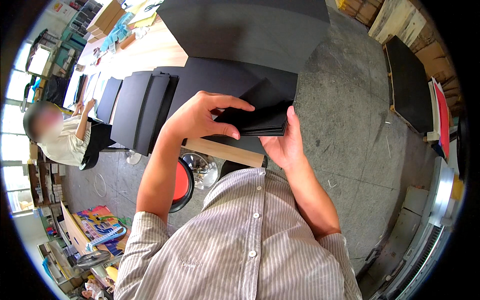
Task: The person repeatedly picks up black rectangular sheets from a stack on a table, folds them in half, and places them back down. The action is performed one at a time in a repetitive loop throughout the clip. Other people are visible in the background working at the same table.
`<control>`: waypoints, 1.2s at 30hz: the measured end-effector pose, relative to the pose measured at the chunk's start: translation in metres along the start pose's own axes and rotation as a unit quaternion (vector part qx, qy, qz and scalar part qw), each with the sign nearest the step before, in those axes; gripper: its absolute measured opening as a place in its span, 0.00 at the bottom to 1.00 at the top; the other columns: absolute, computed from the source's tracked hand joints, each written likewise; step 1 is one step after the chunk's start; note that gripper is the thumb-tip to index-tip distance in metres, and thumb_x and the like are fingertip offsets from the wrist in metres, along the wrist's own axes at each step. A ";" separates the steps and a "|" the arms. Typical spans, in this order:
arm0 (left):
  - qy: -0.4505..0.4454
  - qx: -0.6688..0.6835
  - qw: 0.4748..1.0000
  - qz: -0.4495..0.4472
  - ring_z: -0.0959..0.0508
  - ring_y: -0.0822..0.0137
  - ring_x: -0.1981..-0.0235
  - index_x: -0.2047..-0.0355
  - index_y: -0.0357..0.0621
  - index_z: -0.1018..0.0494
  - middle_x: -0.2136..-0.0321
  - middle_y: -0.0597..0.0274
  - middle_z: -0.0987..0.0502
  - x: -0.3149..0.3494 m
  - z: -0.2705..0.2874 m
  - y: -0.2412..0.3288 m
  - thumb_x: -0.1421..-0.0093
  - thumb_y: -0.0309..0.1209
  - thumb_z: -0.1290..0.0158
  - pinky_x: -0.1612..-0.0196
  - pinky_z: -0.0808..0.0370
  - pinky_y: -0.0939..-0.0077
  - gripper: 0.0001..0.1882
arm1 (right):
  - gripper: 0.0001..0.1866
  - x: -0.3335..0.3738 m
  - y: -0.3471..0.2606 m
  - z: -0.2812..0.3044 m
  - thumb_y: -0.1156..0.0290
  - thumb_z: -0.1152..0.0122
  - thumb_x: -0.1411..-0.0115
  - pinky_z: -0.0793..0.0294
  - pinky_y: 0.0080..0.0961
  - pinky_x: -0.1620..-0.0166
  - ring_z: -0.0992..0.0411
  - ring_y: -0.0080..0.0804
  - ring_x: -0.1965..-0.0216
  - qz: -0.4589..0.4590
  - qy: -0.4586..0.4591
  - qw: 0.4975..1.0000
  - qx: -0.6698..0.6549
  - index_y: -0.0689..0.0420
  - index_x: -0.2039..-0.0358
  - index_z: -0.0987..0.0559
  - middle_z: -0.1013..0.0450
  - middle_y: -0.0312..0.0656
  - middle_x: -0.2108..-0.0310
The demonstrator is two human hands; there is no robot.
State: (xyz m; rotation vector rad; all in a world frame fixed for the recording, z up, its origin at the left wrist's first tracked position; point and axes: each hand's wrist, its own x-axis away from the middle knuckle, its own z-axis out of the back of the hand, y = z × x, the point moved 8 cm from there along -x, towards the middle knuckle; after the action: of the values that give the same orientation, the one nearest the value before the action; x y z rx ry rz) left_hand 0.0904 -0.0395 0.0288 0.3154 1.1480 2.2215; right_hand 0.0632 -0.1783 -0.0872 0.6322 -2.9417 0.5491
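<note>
A small stack of black cards (265,125) is between my hands at the near right corner of the table. My right hand (285,145) holds it from below, thumb up along its right edge. My left hand (200,117) curves over its left end, with the thumb at the near side and the forefinger across the top. Its other fingers are partly hidden. Beneath and beyond the cards lies a large black sheet (205,75).
Farther off stands a big dark panel (250,30). Several black boards (132,107) lie left on the wooden table (155,50). A red-topped stool (182,180) is below my left forearm. Another person (65,132) sits at far left. A black board (407,82) leans at right.
</note>
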 end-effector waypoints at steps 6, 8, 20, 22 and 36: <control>-0.008 0.014 1.000 0.012 0.19 0.65 0.64 0.51 0.49 0.20 0.58 0.64 0.17 -0.001 0.001 0.002 0.57 0.35 0.28 0.62 0.24 0.73 0.29 | 0.33 0.001 0.000 0.000 0.41 0.50 0.34 0.37 0.42 0.36 0.32 0.38 0.41 -0.004 0.016 1.000 0.004 0.54 0.40 0.30 0.29 0.40 0.42; -0.011 0.016 1.000 0.019 0.19 0.64 0.63 0.51 0.49 0.20 0.58 0.64 0.17 -0.001 0.001 0.003 0.57 0.35 0.28 0.61 0.23 0.72 0.29 | 0.33 0.000 -0.001 0.000 0.41 0.50 0.34 0.37 0.42 0.35 0.32 0.38 0.41 0.003 0.018 1.000 0.016 0.54 0.40 0.30 0.29 0.40 0.41; -0.013 0.011 1.000 0.022 0.18 0.62 0.62 0.52 0.49 0.20 0.58 0.63 0.17 -0.002 0.001 0.003 0.56 0.33 0.28 0.59 0.22 0.71 0.28 | 0.29 -0.001 0.000 -0.001 0.49 0.46 0.33 0.40 0.41 0.33 0.34 0.36 0.38 -0.015 -0.036 0.999 -0.019 0.54 0.39 0.33 0.31 0.39 0.39; -0.005 0.019 1.000 0.010 0.18 0.63 0.62 0.52 0.49 0.20 0.58 0.63 0.17 -0.002 0.001 0.002 0.56 0.33 0.28 0.59 0.22 0.72 0.28 | 0.32 -0.001 0.000 -0.001 0.43 0.48 0.34 0.37 0.41 0.36 0.32 0.37 0.41 -0.005 -0.006 1.000 0.003 0.54 0.40 0.30 0.29 0.40 0.41; 0.006 0.033 0.999 -0.005 0.17 0.67 0.63 0.54 0.46 0.19 0.58 0.61 0.16 -0.001 0.001 -0.001 0.54 0.33 0.28 0.64 0.23 0.75 0.25 | 0.27 0.001 0.000 -0.003 0.50 0.46 0.33 0.39 0.39 0.34 0.33 0.35 0.39 -0.020 -0.049 0.998 -0.040 0.55 0.41 0.30 0.29 0.39 0.41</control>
State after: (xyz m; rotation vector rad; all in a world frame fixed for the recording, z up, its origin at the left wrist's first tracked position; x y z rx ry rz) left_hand 0.0924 -0.0392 0.0293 0.3230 1.2295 2.1823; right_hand 0.0630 -0.1776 -0.0839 0.7273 -3.0165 0.4069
